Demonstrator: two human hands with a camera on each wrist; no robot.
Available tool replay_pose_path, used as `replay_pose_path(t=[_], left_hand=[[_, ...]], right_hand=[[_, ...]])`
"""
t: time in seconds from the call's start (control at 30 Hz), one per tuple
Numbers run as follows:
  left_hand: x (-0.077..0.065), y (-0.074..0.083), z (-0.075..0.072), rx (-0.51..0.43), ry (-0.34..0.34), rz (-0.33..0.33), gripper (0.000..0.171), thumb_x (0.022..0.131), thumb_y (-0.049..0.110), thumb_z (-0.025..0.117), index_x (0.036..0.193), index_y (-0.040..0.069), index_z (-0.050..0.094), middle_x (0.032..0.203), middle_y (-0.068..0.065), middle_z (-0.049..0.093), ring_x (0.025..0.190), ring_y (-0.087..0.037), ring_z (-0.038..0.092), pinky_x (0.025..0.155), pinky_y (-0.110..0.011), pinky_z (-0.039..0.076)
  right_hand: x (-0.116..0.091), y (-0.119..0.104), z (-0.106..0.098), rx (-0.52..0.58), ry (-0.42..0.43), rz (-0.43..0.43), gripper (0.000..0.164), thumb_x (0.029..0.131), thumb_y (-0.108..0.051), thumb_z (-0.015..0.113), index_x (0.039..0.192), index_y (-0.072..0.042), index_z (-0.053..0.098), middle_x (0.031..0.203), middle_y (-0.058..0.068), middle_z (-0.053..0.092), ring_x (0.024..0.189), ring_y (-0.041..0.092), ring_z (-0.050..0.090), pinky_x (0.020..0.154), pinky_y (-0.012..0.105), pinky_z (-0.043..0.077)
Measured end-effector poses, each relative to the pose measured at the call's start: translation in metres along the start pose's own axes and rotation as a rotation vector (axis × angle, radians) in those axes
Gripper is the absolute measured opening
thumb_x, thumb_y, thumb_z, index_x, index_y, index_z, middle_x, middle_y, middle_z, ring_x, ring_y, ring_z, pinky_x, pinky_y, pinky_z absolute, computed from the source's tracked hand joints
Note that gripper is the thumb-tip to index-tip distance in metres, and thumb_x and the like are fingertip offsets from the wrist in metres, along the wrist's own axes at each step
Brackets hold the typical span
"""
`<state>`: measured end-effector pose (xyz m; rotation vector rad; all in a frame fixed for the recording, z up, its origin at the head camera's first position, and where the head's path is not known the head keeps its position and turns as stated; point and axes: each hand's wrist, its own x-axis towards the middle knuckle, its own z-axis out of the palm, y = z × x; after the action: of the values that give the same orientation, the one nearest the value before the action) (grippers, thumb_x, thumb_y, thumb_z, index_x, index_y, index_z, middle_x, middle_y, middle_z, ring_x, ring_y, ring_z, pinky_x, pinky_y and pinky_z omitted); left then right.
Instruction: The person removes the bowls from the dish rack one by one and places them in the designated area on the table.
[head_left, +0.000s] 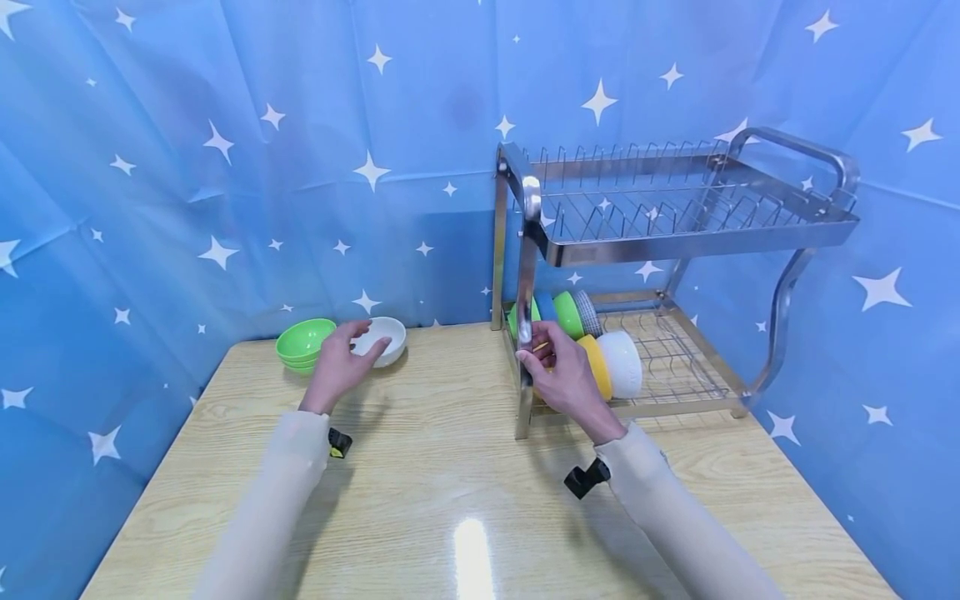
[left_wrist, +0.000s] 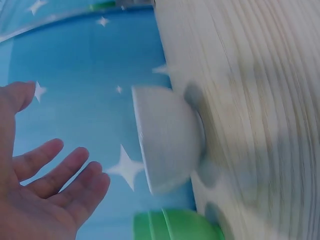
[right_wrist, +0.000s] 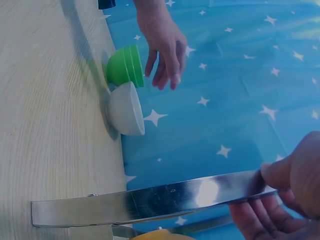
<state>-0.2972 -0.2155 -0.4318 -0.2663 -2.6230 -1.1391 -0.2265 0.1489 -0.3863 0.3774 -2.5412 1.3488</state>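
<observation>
Beside nested green bowls [head_left: 302, 342], the white bowl [left_wrist: 170, 142] is set far left on the surface [head_left: 420, 467]. Overlapped in the head view by the left hand [head_left: 342, 365], fingers apart, it is seen untouched from the left wrist; the rack [head_left: 697, 242], sideways bowls [head_left: 621, 365] in its lower tier [head_left: 684, 358], is gripped by the right hand [head_left: 566, 373].

No text, label, brand or number can be read.
</observation>
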Motion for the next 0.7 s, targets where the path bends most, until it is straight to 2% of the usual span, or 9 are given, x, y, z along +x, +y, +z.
replay_pose_path(t=[0.13, 0.3, 0.43, 0.7], left_hand=[[-0.001, 0.018, 0.012, -0.062, -0.011, 0.039, 0.062, 0.097, 0.043, 0.070, 0.142, 0.003, 0.057, 0.139, -0.021, 0.061, 0.129, -0.038, 0.058, 0.107, -0.053, 0.050], [-0.004, 0.044, 0.028, -0.192, -0.023, 0.066, 0.058, 0.097, 0.041, 0.071, 0.140, 0.005, 0.058, 0.135, -0.017, 0.063, 0.128, -0.035, 0.059, 0.108, -0.051, 0.051], [-0.007, 0.062, 0.041, -0.244, -0.027, 0.100, 0.055, 0.097, 0.039, 0.071, 0.140, 0.007, 0.059, 0.131, -0.014, 0.064, 0.125, -0.032, 0.061, 0.106, -0.051, 0.052], [-0.012, 0.101, 0.059, -0.340, -0.086, 0.152, 0.051, 0.098, 0.036, 0.071, 0.141, 0.011, 0.059, 0.130, -0.012, 0.066, 0.124, -0.033, 0.062, 0.105, -0.053, 0.053]], right_hand=[[-0.001, 0.001, 0.001, 0.008, 0.007, -0.008, 0.035, 0.100, -0.015, 0.067, 0.131, -0.005, 0.055, 0.109, 0.012, 0.065, 0.089, 0.021, 0.064, 0.076, 0.022, 0.053], [-0.001, 0.000, 0.000, 0.007, 0.025, 0.002, 0.031, 0.100, -0.015, 0.067, 0.127, -0.006, 0.057, 0.108, 0.011, 0.066, 0.089, 0.021, 0.064, 0.076, 0.021, 0.054], [-0.001, -0.001, -0.002, 0.001, 0.030, 0.010, 0.031, 0.099, -0.016, 0.069, 0.126, -0.006, 0.058, 0.108, 0.011, 0.067, 0.090, 0.021, 0.066, 0.076, 0.022, 0.056], [0.001, 0.002, -0.008, -0.017, -0.002, 0.007, 0.033, 0.098, -0.023, 0.071, 0.126, -0.010, 0.062, 0.110, 0.009, 0.070, 0.098, 0.021, 0.070, 0.083, 0.032, 0.062]])
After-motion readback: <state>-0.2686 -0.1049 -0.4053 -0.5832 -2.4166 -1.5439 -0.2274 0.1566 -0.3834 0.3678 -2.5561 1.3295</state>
